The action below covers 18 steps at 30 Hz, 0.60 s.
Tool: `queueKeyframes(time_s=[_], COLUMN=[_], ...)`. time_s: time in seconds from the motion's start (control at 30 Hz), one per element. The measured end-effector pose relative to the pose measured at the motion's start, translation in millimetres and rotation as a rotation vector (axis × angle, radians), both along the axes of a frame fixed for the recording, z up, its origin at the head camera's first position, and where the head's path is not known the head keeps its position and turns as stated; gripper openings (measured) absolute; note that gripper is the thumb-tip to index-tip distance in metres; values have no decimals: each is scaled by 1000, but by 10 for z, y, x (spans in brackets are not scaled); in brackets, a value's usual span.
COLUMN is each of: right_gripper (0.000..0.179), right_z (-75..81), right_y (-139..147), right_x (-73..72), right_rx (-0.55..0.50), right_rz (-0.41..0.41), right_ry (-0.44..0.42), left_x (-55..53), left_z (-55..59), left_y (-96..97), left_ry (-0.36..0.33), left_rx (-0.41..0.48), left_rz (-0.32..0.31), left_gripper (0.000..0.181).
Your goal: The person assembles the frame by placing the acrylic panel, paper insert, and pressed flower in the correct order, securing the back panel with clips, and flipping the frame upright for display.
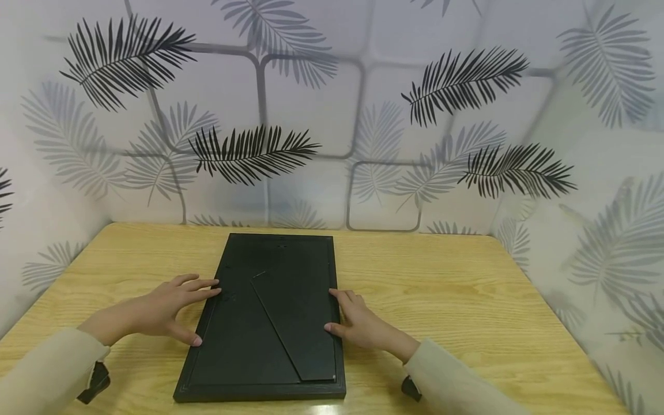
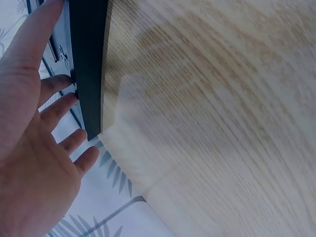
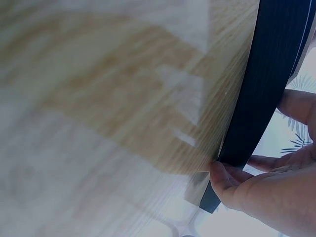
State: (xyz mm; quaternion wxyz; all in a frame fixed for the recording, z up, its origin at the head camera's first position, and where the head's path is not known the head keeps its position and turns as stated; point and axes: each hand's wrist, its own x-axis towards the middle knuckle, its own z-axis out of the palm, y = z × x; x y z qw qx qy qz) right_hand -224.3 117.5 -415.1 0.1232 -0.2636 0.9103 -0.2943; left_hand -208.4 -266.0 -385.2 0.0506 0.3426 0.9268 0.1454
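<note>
A black picture frame (image 1: 233, 340) lies face down on the wooden table (image 1: 441, 311), with its easel stand (image 1: 301, 328) folded flat against the back. My left hand (image 1: 161, 308) is at the frame's left edge, its fingers spread and nearly straight, two fingertips and the thumb at the rim. In the left wrist view, the other two fingers of that hand (image 2: 44, 148) extend beside the frame's dark side. At the right edge, my right hand (image 1: 363, 325) holds the rim, thumb over the back. Curled fingertips (image 3: 222, 180) reach the side's lower edge in the right wrist view.
Pale walls (image 1: 311, 190) with a dark feather pattern rise behind the table and on both sides. Wood surface shows to the left and right of the frame. Black straps (image 1: 95, 383) sit at both sleeve cuffs.
</note>
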Motion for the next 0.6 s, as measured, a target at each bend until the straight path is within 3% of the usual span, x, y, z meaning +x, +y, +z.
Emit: queueKeyframes(time_s=[0.33,0.6], right_gripper=[68,68], right_z=[18,16], right_y=[4,7], right_x=[8,10], right_rx=[-5,-4], right_rz=[3,8], right_ry=[1,8], left_x=[11,6], left_z=[49,50], left_y=[68,125], left_ry=[11,83], left_rx=[-76,-123], left_rz=[52,61], left_gripper=[95,87])
